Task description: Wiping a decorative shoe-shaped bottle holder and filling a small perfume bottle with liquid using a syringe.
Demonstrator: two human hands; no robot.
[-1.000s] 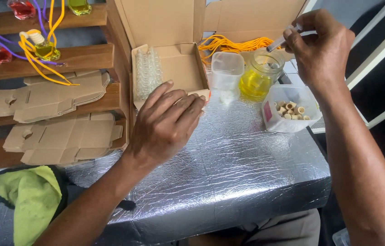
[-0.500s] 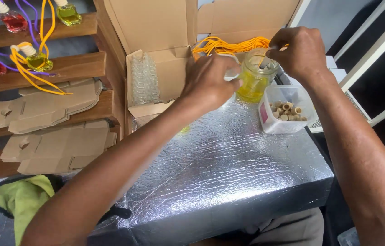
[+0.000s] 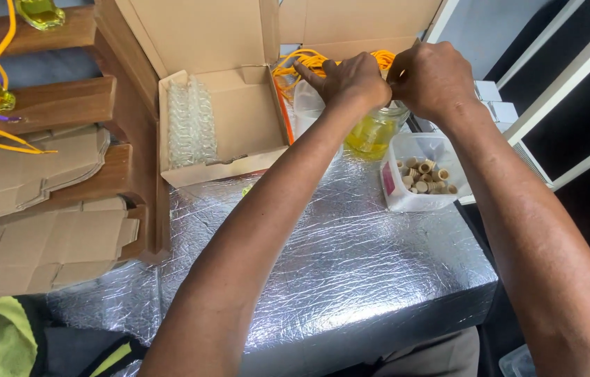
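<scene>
Our table [image 3: 350,258] is wrapped in crinkled silver foil, with wooden shelves [image 3: 57,105] at the left carrying flat cardboard blanks [image 3: 36,251]. An open cardboard box [image 3: 221,119] holds clear glass vials along its left side. A clear plastic tub [image 3: 420,178] holds small cork stoppers. Behind it stands a glass jar [image 3: 375,132] of yellow liquid, directly under our hands. Our left hand [image 3: 350,80] and right hand [image 3: 431,80] meet above it, fingers pinched together; what they grip is hidden from us.
</scene>
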